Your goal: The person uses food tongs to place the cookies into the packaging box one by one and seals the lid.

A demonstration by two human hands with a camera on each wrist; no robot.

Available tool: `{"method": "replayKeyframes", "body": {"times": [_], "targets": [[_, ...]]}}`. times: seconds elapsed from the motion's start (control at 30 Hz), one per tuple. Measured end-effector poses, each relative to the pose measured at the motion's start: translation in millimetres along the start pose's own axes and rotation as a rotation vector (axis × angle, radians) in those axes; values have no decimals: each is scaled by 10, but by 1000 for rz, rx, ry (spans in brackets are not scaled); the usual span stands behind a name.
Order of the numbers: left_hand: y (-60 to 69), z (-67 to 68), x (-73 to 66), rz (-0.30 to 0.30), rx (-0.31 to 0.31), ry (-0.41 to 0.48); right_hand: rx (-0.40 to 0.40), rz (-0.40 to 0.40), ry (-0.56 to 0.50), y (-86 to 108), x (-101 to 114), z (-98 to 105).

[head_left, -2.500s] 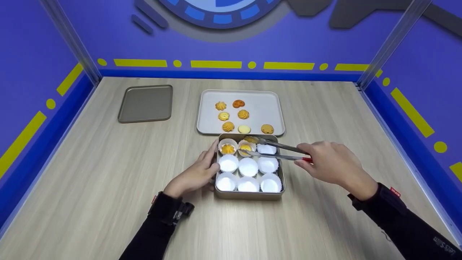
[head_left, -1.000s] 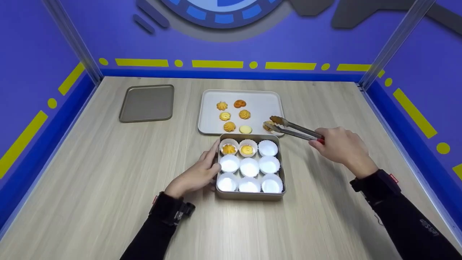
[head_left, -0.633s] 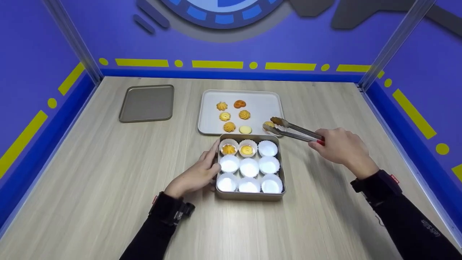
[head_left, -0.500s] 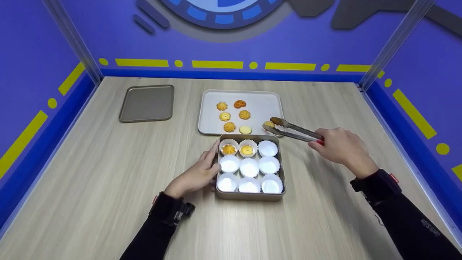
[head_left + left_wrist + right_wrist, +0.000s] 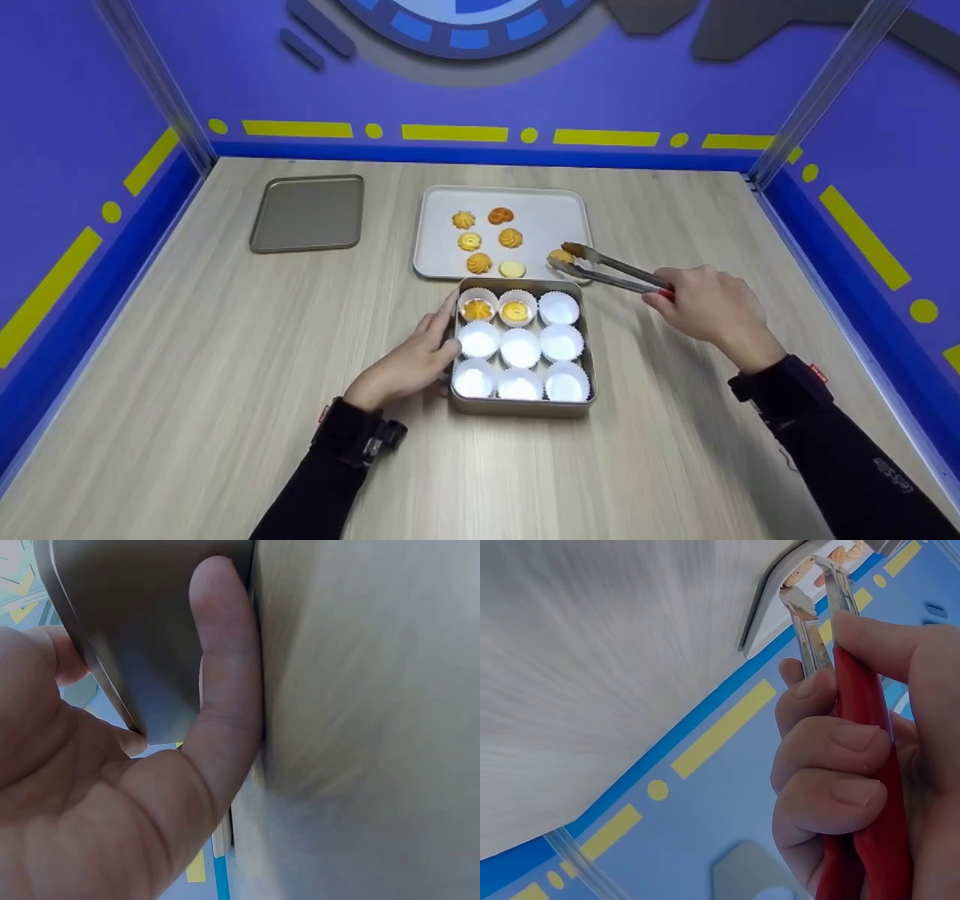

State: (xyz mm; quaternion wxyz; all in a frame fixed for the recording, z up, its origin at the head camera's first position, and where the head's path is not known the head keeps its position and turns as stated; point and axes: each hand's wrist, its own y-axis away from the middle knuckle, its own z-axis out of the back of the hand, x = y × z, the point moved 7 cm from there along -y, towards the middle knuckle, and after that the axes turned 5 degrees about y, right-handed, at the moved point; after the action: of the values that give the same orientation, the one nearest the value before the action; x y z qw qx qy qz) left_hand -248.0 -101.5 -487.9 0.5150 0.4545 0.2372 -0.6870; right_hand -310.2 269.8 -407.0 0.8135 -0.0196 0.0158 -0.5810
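My right hand (image 5: 709,307) grips red-handled metal tongs (image 5: 615,274) over the right end of the pale tray (image 5: 577,214). The tongs' tips stand around a round brown cookie (image 5: 560,257); whether both touch it I cannot tell. In the right wrist view, my fingers wrap the red handles (image 5: 862,697). My left hand (image 5: 409,367) rests against the left side of a metal tin (image 5: 525,409), fingers along its wall, as the left wrist view shows at the tin's side (image 5: 142,637). White paper cups (image 5: 519,349) line the tin. Two back-row cups hold a flower-shaped cookie (image 5: 478,309) and a yellow cookie (image 5: 515,311).
Several other cookies lie on the tray, among them a pretzel-shaped one (image 5: 500,216), a swirled one (image 5: 478,262) and a pale round one (image 5: 512,268). The tin stands right at the tray's front edge. A flat metal lid (image 5: 307,214) lies at the back left. Walls enclose the table.
My right hand has moved the tongs from the tin's back-middle cup to the tray's right-hand cookie, and that cookie sits slightly farther back. My left hand stays at the tin.
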Motion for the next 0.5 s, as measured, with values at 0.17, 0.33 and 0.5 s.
{"method": "replayKeyframes", "body": {"times": [0.17,0.33,0.5], "targets": [[3,-10,0,10,3,18,-40,18,4,25,-8,37],[10,-10,-10,16,3,12,-92,47,5,87,-5,125],[6,-13,-1,23,11,48,-151,70,21,214,23,284]]}}
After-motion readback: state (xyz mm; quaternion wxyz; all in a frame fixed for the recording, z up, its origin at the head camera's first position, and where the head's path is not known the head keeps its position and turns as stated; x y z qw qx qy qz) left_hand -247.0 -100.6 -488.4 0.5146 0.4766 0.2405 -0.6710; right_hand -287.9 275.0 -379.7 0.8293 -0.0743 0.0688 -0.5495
